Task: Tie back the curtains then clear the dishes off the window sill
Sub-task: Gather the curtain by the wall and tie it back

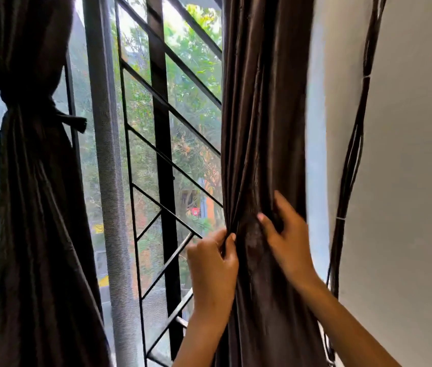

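Two dark brown satin curtains hang at the window. The left curtain [37, 181] is gathered and bound at mid-height by a knotted tie-back [58, 116]. The right curtain [262, 115] hangs bunched against the wall edge. My left hand [213, 268] pinches the gathered folds on that curtain's left edge. My right hand [287, 234] presses and grips the folds from its right side, thumb on the fabric. No dishes or window sill are in view.
A black metal window grille [161, 160] with slanted bars and a grey mesh screen [114, 207] fills the gap between the curtains. A bundle of dark cables [352, 154] runs down the white wall [408, 181] at the right.
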